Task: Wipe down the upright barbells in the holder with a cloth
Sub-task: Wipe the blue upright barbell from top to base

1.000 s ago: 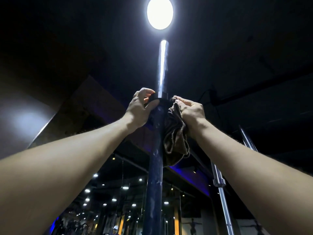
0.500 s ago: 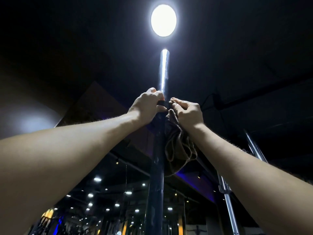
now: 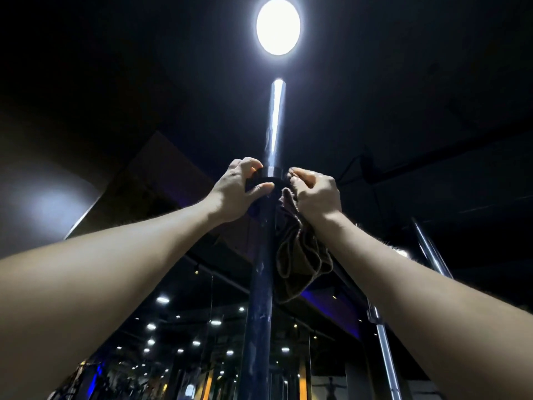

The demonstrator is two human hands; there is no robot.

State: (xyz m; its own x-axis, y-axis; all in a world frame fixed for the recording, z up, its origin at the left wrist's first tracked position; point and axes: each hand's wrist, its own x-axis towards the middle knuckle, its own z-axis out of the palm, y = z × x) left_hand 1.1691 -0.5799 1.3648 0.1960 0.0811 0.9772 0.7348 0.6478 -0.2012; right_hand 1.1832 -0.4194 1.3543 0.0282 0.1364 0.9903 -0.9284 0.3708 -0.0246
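Note:
An upright barbell (image 3: pixel 259 284) rises through the middle of the head view, its dark sleeve below and its shiny thin shaft (image 3: pixel 275 122) above a collar (image 3: pixel 271 174). My left hand (image 3: pixel 239 192) grips the collar from the left, thumb across its front. My right hand (image 3: pixel 314 194) holds a brown cloth (image 3: pixel 300 264) against the collar's right side; the cloth hangs down beside the sleeve. A second upright barbell (image 3: pixel 383 342) stands to the right, partly behind my right forearm.
A bright round ceiling lamp (image 3: pixel 278 26) shines straight above the bar. Another chrome bar (image 3: pixel 429 249) leans at the far right. A dark ceiling beam (image 3: pixel 161 174) and a mirror with small lights (image 3: pixel 178 342) lie behind.
The view has shifted slightly. My left thumb has come down across the collar's front, and my right hand has moved a little off the bar with the cloth.

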